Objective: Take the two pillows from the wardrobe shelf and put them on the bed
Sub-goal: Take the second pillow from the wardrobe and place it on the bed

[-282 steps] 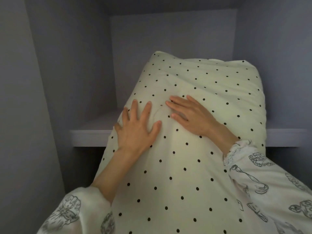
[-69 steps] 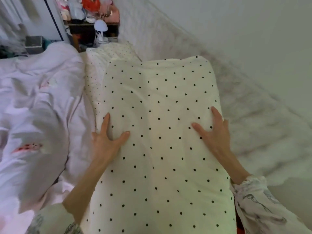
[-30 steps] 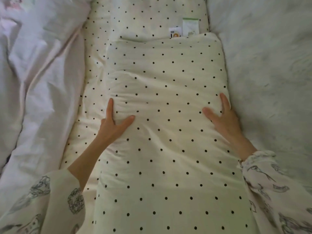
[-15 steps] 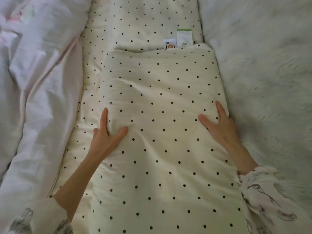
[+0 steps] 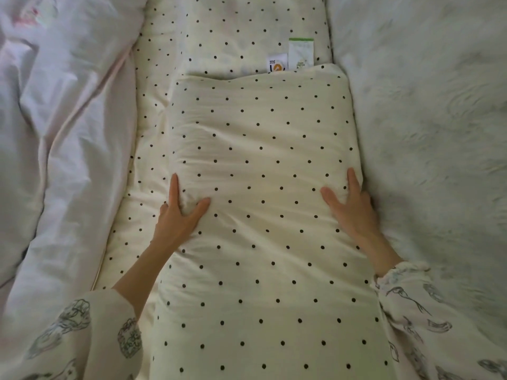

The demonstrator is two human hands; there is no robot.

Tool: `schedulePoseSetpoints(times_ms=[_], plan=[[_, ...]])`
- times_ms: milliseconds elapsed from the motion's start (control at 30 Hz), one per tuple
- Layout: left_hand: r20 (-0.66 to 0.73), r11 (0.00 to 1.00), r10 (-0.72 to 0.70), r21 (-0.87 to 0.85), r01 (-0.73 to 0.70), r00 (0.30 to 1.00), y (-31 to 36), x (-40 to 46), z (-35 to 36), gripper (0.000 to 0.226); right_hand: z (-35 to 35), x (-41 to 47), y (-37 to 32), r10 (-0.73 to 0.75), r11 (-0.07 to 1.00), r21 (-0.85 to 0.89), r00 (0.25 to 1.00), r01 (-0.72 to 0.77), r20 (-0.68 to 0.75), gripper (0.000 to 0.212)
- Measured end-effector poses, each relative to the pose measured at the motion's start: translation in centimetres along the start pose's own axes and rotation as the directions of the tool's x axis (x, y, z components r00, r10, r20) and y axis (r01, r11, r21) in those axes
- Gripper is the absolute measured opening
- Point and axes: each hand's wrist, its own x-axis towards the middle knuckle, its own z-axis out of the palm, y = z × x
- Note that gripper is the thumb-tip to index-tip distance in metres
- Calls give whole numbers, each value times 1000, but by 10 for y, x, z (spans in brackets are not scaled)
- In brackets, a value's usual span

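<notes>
The top pillow (image 5: 263,215) lies on the other pillow (image 5: 227,31), which peeks out at 12 o'clock. The left hand (image 5: 178,215) holds its 9 o'clock edge, thumb on top. The right hand (image 5: 354,212) holds its 3 o'clock edge.

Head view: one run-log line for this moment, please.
top pillow lies on lower pillow | left hand grips left edge | right hand grips right edge

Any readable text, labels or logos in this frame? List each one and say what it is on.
"SGS", printed upside down on the small white tag with an orange mark, sticking out from under the top pillow.
Green-edged tag beside it: the print is too small and blurred to read.
Nothing else carries text.
</notes>
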Motion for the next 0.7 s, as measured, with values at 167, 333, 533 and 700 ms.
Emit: schedulePoseSetpoints(times_ms=[167, 333, 533, 700], plan=[[-36, 993, 9, 116, -4, 999, -18, -49, 12, 89, 7, -74, 29, -96, 987, -137, 994, 88, -53, 70], [15, 996, -1, 93, 0, 1000, -52, -113, 15, 93, 16, -157, 84, -82, 969, -235, 996, 77, -14, 69], [55, 1000, -26, 15, 26, 998, -91, -161, 15, 97, 23, -208, 131, -28, 1000, -3, 995, 27, -92, 71], [142, 985, -137, -87, 151, 980, -126, -194, 15, 106, 24, -221, 150, 146, 933, 339, 988, -123, -44, 79]])
